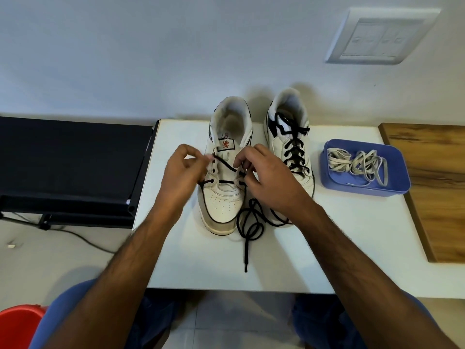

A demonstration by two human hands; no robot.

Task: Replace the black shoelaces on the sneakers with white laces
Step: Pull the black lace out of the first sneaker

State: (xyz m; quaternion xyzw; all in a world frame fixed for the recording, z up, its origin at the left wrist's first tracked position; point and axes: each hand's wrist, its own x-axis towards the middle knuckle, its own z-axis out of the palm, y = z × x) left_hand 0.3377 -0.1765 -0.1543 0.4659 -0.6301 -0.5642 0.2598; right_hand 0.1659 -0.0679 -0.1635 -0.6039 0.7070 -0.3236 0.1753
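On the worktop point(201, 260), the half-unlaced shoe point(225, 177) runs heel at 12 o'clock to toe at 6, between both hands. The right hand point(266, 177) pinches the black lace point(251, 222) at the 3 o'clock eyelets, so it looks nearer to the next pull. The left hand point(181, 177), at 9 o'clock, grips the eyelet edge. The white laces point(357, 163) lie at 3 o'clock in the tray point(400, 177).

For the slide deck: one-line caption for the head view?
Both hands unthread the black lace from the left sneaker; white laces wait in a blue tray.

White sneakers point(256, 157), black laces point(251, 222)
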